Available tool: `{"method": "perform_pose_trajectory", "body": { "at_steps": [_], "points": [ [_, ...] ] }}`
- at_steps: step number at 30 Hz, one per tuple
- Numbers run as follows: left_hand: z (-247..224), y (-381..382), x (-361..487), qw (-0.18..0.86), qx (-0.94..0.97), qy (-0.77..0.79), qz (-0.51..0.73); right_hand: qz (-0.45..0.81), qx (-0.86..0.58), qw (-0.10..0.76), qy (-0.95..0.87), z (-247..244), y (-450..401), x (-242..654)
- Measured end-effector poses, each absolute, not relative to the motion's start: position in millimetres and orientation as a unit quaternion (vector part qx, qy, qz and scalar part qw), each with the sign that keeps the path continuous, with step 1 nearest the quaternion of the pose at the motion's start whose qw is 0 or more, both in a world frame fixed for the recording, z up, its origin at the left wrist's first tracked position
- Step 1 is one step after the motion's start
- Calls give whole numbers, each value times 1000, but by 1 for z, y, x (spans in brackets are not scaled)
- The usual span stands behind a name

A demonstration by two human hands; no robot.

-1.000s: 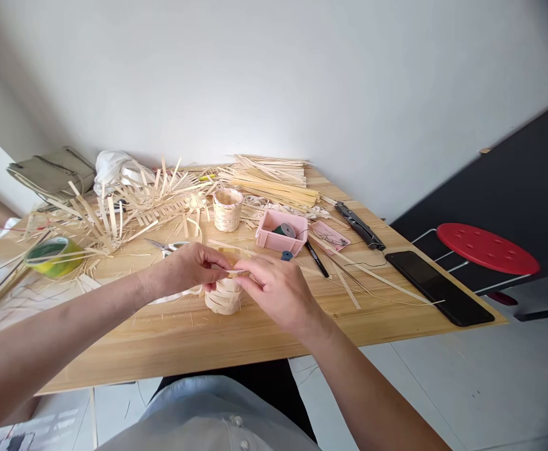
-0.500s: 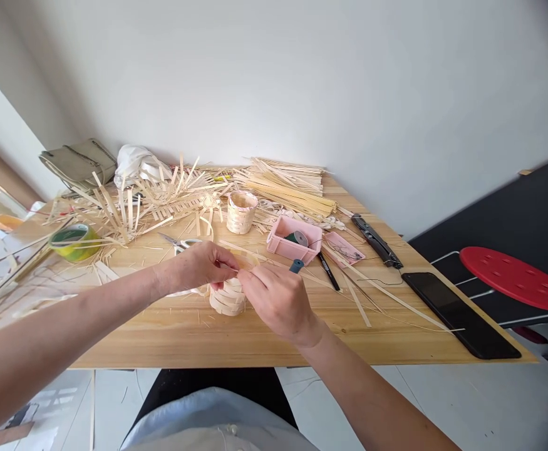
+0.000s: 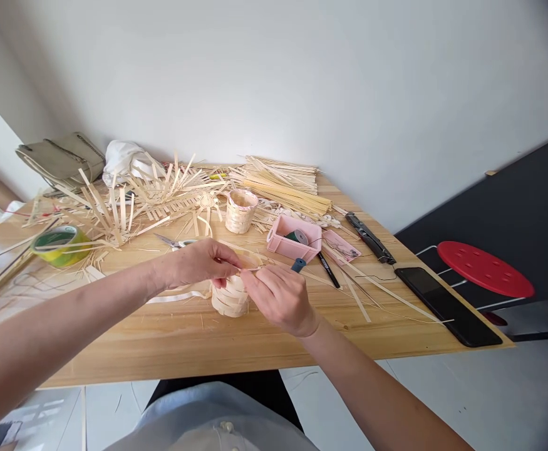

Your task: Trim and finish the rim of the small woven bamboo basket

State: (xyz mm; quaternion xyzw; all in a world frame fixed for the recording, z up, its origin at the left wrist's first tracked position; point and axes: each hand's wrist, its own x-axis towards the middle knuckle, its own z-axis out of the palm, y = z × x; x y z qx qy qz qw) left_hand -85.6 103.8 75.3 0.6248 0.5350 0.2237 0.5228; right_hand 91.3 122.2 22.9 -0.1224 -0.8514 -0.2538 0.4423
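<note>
A small round basket (image 3: 230,299) of pale woven strips stands upright on the table, its upper part partly hidden by my hands. My left hand (image 3: 210,260) is closed, thumb and fingers pinching at the basket's rim. Close beside it, my right hand (image 3: 278,294) is closed at the rim's right side. A blue handle end (image 3: 298,265) sticks out behind the right fist; the rest of that tool is covered by the hand. Between the fingertips shows a thin pale piece (image 3: 251,269). Scissors (image 3: 173,242) lie just beyond my left hand.
A second woven basket (image 3: 241,212) stands behind. To the right are a pink box (image 3: 295,239) with a thread spool, a black marker (image 3: 329,270), a black folded tool (image 3: 370,238) and a phone (image 3: 447,307). Loose strips (image 3: 128,207) and a tape roll (image 3: 61,245) occupy the left.
The camera view has turned slightly, shifting the surroundings. Both hands stay at the basket's rim with nearly the same grip, and the right hand has shifted only a little.
</note>
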Motion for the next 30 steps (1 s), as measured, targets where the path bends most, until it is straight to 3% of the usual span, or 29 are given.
{"method": "perform_pose_trajectory", "body": {
  "at_steps": [8,12,15,17,26,30],
  "points": [
    [74,105,-82,512,576,587,247,-186,-97,445,-870,29,126,93],
    [72,104,-84,515,575,588,243,51,-216,450,-865,42,126,101],
    [73,102,-86,525,574,580,243,237,-276,357,-861,51,129,104],
    [74,101,-85,528,572,577,246,294,-282,300,-862,54,131,104],
    [64,92,-86,514,584,560,286,332,-302,287,-846,53,124,102],
    [65,86,-87,400,701,522,275,310,-295,286,-857,60,119,108]
  ]
}}
